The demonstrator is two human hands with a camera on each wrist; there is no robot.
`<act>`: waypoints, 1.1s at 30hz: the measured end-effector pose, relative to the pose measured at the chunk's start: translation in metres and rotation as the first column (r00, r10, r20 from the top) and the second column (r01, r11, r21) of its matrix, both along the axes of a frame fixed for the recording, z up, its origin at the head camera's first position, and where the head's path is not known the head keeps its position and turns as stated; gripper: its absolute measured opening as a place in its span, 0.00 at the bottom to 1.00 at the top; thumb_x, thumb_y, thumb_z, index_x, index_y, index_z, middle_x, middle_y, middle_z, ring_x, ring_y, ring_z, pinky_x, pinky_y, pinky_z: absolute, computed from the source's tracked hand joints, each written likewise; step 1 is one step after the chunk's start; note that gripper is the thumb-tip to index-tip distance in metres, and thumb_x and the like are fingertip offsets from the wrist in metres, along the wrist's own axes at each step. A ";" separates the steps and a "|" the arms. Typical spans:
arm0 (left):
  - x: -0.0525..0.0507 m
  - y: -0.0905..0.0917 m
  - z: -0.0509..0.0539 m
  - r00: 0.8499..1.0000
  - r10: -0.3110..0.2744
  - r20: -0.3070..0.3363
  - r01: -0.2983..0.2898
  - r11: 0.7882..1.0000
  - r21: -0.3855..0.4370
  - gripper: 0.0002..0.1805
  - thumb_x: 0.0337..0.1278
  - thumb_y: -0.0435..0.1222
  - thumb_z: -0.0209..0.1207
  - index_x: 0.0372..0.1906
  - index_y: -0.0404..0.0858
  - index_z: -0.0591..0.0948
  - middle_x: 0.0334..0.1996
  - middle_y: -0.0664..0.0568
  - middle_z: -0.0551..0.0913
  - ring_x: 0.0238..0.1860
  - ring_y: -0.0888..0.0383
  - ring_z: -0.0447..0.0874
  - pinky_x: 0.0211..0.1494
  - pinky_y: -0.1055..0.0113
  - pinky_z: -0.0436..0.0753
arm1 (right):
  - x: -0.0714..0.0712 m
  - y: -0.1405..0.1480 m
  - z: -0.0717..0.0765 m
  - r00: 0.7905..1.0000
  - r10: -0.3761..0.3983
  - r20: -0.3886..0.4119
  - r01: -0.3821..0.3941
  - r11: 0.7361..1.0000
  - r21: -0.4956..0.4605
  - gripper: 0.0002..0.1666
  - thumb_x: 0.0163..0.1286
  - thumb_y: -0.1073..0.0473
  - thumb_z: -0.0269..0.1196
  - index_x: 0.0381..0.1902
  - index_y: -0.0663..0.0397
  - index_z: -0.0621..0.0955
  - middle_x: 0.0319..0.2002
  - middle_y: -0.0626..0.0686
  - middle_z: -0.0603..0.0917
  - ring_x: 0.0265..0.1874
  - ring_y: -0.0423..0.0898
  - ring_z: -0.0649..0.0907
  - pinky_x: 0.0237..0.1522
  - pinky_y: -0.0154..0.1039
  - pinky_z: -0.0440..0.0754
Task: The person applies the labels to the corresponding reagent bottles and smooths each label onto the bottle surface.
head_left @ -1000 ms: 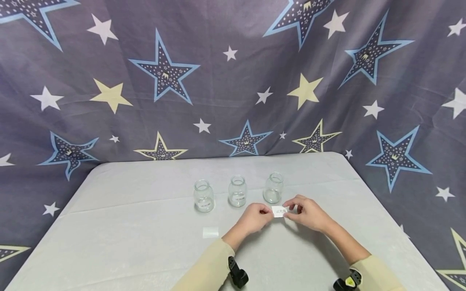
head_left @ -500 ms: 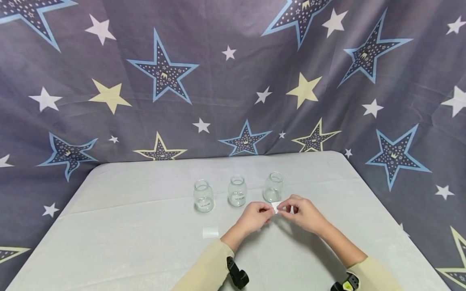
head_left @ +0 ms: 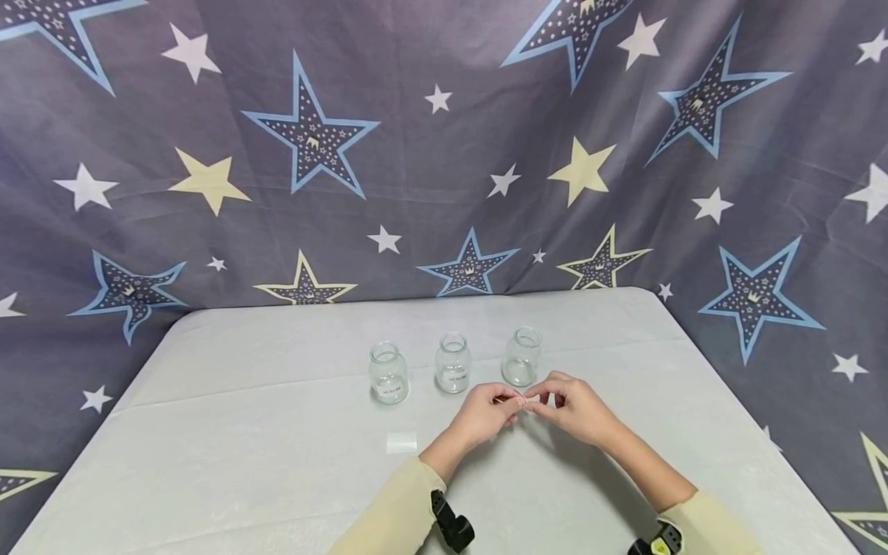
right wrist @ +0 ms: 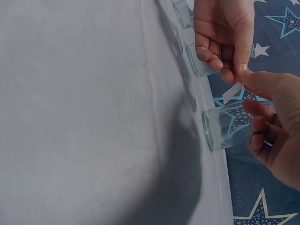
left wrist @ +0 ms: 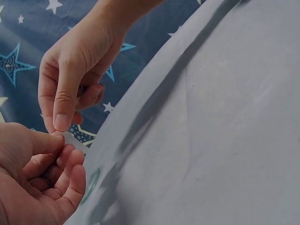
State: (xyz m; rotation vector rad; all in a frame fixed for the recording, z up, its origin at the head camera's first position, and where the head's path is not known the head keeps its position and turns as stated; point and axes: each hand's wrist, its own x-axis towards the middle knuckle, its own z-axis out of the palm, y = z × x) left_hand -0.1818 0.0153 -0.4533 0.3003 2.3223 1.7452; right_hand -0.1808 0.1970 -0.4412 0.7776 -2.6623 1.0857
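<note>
My left hand and right hand meet fingertip to fingertip above the table. Between thumbs and fingers they pinch a small white label, seen nearly edge-on in the right wrist view and mostly covered by fingers in the head view. Just behind the hands stands a clear glass jar, upright and lidless, with no label visible on it. To its left are a middle jar and a left jar, both open-topped. Each of these two carries a white label with dark writing low on its front.
A small pale rectangular slip lies on the white-covered table, left of my left forearm. Behind the table hangs a dark star-patterned cloth. Black wrist cameras sit on both sleeves.
The label's written face was toward the head camera a second ago; now it is turned and mostly hidden. My right hand has shifted slightly left, bringing the fingertips together. The jars stay put.
</note>
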 end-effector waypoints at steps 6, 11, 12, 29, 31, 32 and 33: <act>-0.001 0.000 0.001 1.000 0.006 0.028 -0.008 0.998 0.062 0.11 0.59 0.37 0.59 0.35 0.30 0.82 0.28 0.37 0.83 0.24 0.61 0.78 0.27 0.74 0.75 | -0.001 -0.001 0.000 1.000 -0.013 0.002 0.013 1.000 -0.014 0.06 0.57 0.59 0.68 0.34 0.49 0.86 0.25 0.41 0.76 0.19 0.34 0.69 0.21 0.28 0.69; -0.001 0.000 0.000 0.999 0.006 0.033 -0.009 0.997 0.080 0.12 0.59 0.38 0.59 0.35 0.30 0.82 0.27 0.38 0.83 0.22 0.64 0.76 0.25 0.75 0.73 | -0.001 -0.001 0.001 1.000 -0.023 -0.007 0.023 1.000 -0.017 0.06 0.56 0.59 0.68 0.33 0.49 0.86 0.24 0.40 0.76 0.19 0.33 0.68 0.21 0.28 0.70; -0.002 0.000 0.000 0.999 0.006 0.033 -0.009 0.997 0.080 0.12 0.59 0.38 0.58 0.35 0.30 0.82 0.28 0.38 0.83 0.22 0.64 0.76 0.25 0.75 0.73 | -0.001 -0.001 0.001 1.000 -0.025 -0.009 0.024 1.000 -0.018 0.06 0.56 0.59 0.68 0.33 0.48 0.86 0.24 0.41 0.76 0.19 0.32 0.68 0.21 0.28 0.70; -0.002 -0.002 -0.001 1.000 -0.008 -0.028 0.011 0.997 0.078 0.10 0.60 0.36 0.57 0.35 0.31 0.81 0.31 0.35 0.83 0.23 0.65 0.76 0.26 0.76 0.74 | 0.001 -0.001 0.002 0.999 -0.032 -0.034 0.030 0.998 -0.050 0.07 0.55 0.59 0.69 0.34 0.48 0.86 0.23 0.40 0.76 0.18 0.33 0.68 0.21 0.28 0.69; -0.002 -0.002 -0.001 0.999 -0.003 -0.032 0.006 0.997 0.083 0.10 0.59 0.36 0.57 0.35 0.31 0.81 0.30 0.34 0.83 0.23 0.65 0.76 0.26 0.76 0.73 | 0.001 -0.001 0.002 0.999 -0.032 -0.036 0.030 0.998 -0.049 0.07 0.55 0.59 0.69 0.33 0.47 0.86 0.23 0.40 0.76 0.18 0.33 0.69 0.21 0.28 0.69; -0.002 -0.002 -0.001 0.999 0.000 -0.034 0.003 0.996 0.085 0.10 0.58 0.36 0.58 0.35 0.31 0.81 0.30 0.34 0.83 0.23 0.65 0.76 0.26 0.76 0.73 | 0.001 -0.002 0.002 0.999 -0.031 -0.038 0.029 0.998 -0.047 0.07 0.55 0.58 0.69 0.34 0.47 0.86 0.23 0.40 0.76 0.18 0.33 0.68 0.21 0.28 0.69; -0.002 -0.002 -0.001 0.999 0.001 -0.035 0.002 0.996 0.089 0.10 0.58 0.36 0.58 0.35 0.31 0.81 0.30 0.35 0.83 0.23 0.65 0.76 0.26 0.76 0.73 | 0.002 -0.002 0.002 0.999 -0.029 -0.040 0.027 0.999 -0.046 0.07 0.55 0.58 0.69 0.34 0.47 0.86 0.23 0.40 0.77 0.18 0.33 0.68 0.21 0.28 0.69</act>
